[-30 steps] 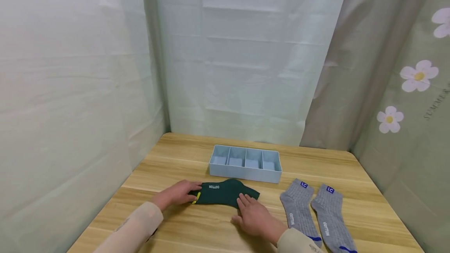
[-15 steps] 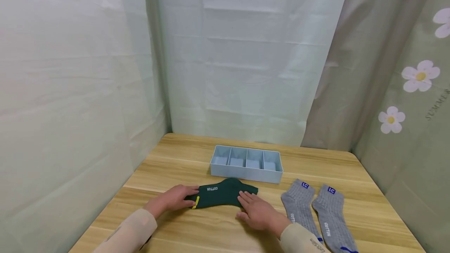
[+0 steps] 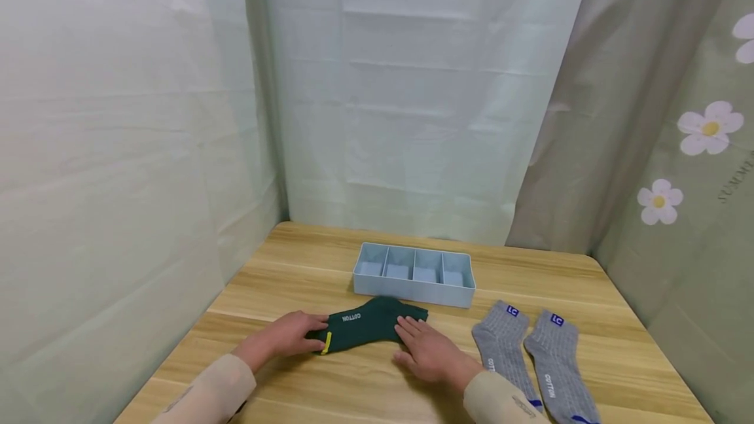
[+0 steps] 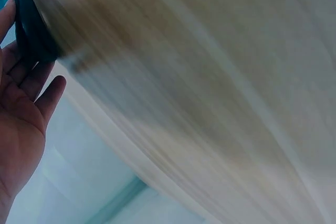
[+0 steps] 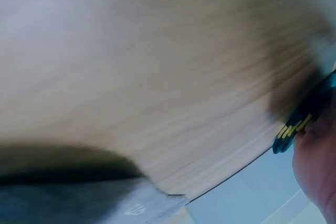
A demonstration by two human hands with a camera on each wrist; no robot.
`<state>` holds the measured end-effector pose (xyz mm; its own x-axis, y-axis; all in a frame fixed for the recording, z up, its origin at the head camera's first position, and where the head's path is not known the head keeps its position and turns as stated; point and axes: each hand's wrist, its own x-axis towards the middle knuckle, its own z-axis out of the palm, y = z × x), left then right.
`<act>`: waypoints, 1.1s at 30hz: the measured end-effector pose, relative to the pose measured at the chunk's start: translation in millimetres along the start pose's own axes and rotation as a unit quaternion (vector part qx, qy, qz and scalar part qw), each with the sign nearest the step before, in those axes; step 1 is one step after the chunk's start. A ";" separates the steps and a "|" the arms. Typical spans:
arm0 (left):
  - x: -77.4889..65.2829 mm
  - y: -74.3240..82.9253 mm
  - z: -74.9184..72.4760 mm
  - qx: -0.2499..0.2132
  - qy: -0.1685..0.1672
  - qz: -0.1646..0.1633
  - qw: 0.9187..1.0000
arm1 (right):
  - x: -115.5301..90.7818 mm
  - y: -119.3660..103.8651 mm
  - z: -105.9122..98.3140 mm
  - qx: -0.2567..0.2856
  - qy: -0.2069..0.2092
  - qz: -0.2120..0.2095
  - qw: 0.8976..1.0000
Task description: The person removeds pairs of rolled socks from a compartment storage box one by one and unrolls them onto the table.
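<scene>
A pair of dark green socks [image 3: 368,324], one seemingly on top of the other, lies across the table in front of me, lettered COTTON. My left hand [image 3: 288,334] pinches the end with the yellow stripe. In the left wrist view, the layered green end [image 4: 31,30] sits between the thumb and fingers of that hand. On the opposite end rests my right hand [image 3: 430,352], its fingers straight and close together on the fabric. Only part of this hand shows in the right wrist view, beside yellow-marked green fabric [image 5: 294,128].
Just behind the green socks stands a light blue box [image 3: 415,290] with several compartments. Two grey socks [image 3: 503,339] lie side by side to the right of my right hand. Fabric curtains [image 3: 400,116] surround the wooden table [image 3: 306,254].
My left hand has drawn its sock end left and toward me, so the green socks now slant. The right hand stays on the other end with little movement.
</scene>
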<state>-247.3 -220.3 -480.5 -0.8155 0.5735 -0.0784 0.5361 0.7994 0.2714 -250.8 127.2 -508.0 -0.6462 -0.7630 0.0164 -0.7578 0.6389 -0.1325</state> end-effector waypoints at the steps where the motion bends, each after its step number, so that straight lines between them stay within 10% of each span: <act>1: -1.4 -0.4 0.1 0.002 0.003 -0.002 1.000 | 2.1 -0.2 0.1 -0.002 0.003 -0.002 1.000; 11: -2.7 -3.6 -6.9 0.006 0.009 0.001 1.000 | 19.9 -7.6 -4.1 -0.013 -0.016 0.023 1.000; 25: 71.2 18.2 -15.7 0.057 -0.013 0.026 0.998 | 36.8 -55.0 12.9 -0.008 -0.027 0.013 1.000; 33: 72.1 24.8 -11.8 0.122 -0.053 0.052 0.990 | 35.7 -54.1 7.7 -0.022 -0.025 -0.013 0.999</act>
<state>-295.4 -161.3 -468.1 -0.7318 0.6608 -0.1668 0.6638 0.7466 0.0451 -232.2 64.6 -507.9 -0.6224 -0.7821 -0.0309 -0.7777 0.6224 -0.0883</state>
